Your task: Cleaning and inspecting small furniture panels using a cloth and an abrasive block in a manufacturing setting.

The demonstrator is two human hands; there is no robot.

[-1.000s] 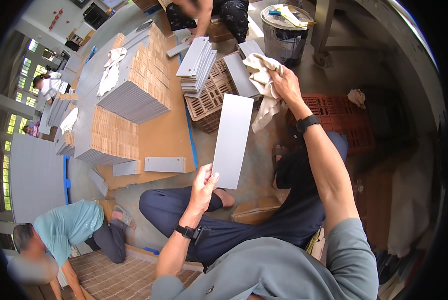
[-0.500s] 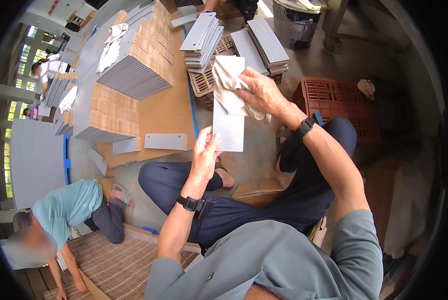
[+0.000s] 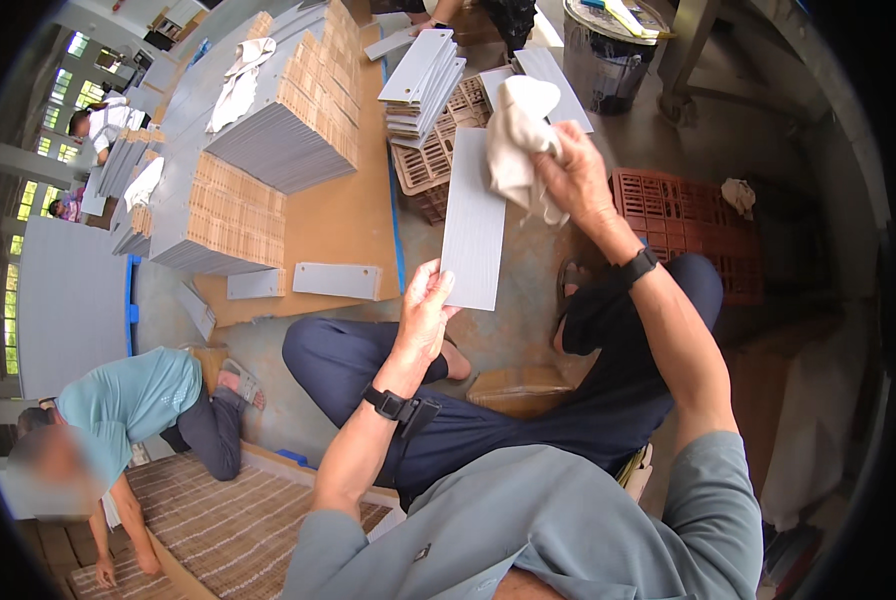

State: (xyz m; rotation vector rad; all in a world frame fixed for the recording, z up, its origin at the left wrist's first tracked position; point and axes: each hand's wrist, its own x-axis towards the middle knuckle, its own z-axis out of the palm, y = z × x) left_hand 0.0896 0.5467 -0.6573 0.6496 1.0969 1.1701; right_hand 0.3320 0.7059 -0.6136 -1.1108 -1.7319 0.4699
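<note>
A flat grey wood-grain board (image 3: pixel 473 225) stands lengthwise before me, its lower end pinched between the thumb and fingers of my left hand (image 3: pixel 426 305). My right hand (image 3: pixel 575 180) grips a bunched cream cloth (image 3: pixel 520 150) at the board's upper right edge. Part of the cloth overlaps the board there, and the rest hangs down beside it; whether it presses on the surface I cannot tell. Just beyond, a fanned stack of similar grey boards (image 3: pixel 420 85) rests on a brown plastic crate (image 3: pixel 438 150). More boards (image 3: pixel 558 88) lie behind the cloth.
Tall stacks of grey boards (image 3: pixel 298 130) stand on brown cardboard (image 3: pixel 333 225) at the left. A red-brown crate (image 3: pixel 678 215) sits at right, below a dark bucket (image 3: pixel 608 60). A person in a teal shirt (image 3: pixel 133 400) bends at lower left. Another person's hand (image 3: pixel 430 25) is at the top.
My right hand and the cloth have moved right, from over the board's middle to its upper right edge, uncovering more of its face. The board has shifted slightly right and tilted.
</note>
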